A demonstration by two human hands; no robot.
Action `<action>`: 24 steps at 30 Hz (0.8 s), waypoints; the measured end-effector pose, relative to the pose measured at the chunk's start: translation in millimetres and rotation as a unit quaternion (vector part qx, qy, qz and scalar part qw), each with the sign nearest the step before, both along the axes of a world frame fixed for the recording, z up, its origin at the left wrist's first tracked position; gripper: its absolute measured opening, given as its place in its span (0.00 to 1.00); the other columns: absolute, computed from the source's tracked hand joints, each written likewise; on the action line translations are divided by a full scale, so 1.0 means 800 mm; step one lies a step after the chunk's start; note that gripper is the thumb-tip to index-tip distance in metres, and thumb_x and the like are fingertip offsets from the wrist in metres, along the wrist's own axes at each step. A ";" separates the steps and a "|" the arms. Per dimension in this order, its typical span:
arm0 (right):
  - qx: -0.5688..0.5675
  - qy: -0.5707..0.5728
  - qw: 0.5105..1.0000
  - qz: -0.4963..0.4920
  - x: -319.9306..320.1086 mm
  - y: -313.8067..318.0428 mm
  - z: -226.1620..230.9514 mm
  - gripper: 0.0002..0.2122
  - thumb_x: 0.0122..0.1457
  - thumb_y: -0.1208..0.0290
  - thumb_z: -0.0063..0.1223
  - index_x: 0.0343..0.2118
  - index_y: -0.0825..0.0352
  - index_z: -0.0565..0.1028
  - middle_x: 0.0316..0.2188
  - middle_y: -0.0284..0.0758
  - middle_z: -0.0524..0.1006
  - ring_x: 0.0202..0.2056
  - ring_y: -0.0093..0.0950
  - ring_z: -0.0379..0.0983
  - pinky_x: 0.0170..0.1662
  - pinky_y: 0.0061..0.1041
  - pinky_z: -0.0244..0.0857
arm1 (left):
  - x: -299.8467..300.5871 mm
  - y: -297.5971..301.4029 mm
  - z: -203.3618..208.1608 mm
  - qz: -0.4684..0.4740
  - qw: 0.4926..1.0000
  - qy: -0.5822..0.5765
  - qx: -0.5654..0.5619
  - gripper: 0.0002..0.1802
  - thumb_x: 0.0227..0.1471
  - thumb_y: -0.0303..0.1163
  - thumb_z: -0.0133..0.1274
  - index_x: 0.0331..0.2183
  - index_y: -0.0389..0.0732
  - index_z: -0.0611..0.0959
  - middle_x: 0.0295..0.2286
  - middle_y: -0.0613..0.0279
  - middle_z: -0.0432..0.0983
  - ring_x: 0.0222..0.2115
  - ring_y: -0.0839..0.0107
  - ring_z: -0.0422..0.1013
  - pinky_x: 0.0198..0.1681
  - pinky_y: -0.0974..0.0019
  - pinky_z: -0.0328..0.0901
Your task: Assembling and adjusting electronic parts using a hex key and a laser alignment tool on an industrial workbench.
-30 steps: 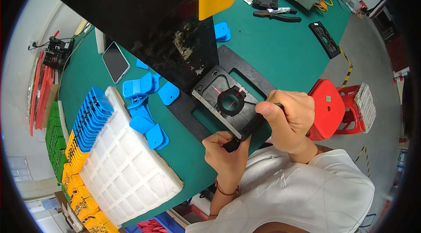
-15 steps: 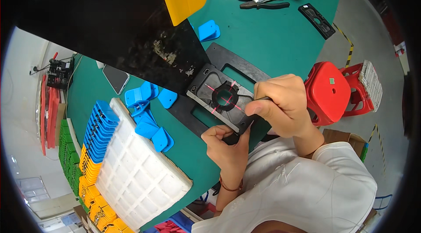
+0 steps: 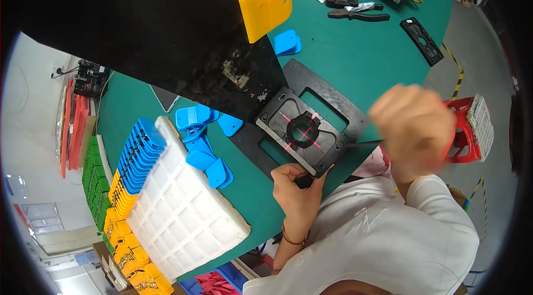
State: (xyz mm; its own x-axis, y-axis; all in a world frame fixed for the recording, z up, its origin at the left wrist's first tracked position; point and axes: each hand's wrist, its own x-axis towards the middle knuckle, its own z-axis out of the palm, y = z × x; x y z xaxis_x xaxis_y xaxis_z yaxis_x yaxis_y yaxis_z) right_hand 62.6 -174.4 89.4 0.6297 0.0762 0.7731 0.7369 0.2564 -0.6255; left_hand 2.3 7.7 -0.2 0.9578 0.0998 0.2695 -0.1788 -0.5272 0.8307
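A dark metal plate (image 3: 321, 155) with a round hole and red crosshair light lines lies on a black base frame (image 3: 355, 103) under a large black machine body (image 3: 166, 34). My left hand (image 3: 298, 195) is at the plate's near corner, thumb and fingers closed around a small black part (image 3: 304, 180) there. My right hand (image 3: 413, 125), smeared by motion, is a fist to the right of the plate. From it a thin dark rod (image 3: 363, 144) reaches to the plate's right edge; the rod's handle is hidden in the fist.
Blue plastic pieces (image 3: 201, 157) lie left of the base, beside a white gridded tray (image 3: 191, 212). Rows of blue (image 3: 139, 156), yellow (image 3: 133, 253) and green pieces (image 3: 95, 184) line the left. Pliers (image 3: 358, 16) lie at the back. A yellow plastic piece (image 3: 266, 11) hangs on the machine.
My right hand has moved right, away from the plate, and the thin rod now shows. My left hand stays at the near corner. The whole view has shifted a little.
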 end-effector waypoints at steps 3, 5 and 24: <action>-0.012 -0.120 0.988 0.096 0.019 -0.028 0.042 0.25 0.60 0.51 0.43 0.10 0.60 0.60 0.07 0.24 0.63 0.08 0.16 0.51 0.12 0.17 0.41 | 0.006 -0.013 0.003 -0.015 1.000 0.016 -0.010 0.32 0.29 0.27 0.72 0.30 0.38 0.64 0.22 0.64 0.65 0.21 0.77 0.64 0.25 0.75 0.63; -0.056 -0.103 0.993 0.034 0.032 -0.004 0.035 0.21 0.61 0.59 0.42 0.11 0.60 0.64 0.10 0.25 0.65 0.09 0.19 0.55 0.12 0.19 0.44 | 0.004 -0.006 0.002 -0.003 1.000 0.021 -0.009 0.32 0.28 0.27 0.72 0.30 0.38 0.65 0.22 0.63 0.66 0.20 0.77 0.64 0.24 0.75 0.63; -0.333 0.059 0.933 0.126 0.108 0.084 0.008 0.23 0.61 0.57 0.44 0.13 0.69 0.66 0.10 0.34 0.66 0.14 0.28 0.64 0.20 0.26 0.57 | -0.003 -0.004 -0.010 -0.020 0.999 -0.022 -0.017 0.25 0.32 0.27 0.68 0.28 0.36 0.67 0.22 0.59 0.70 0.22 0.67 0.70 0.25 0.69 0.65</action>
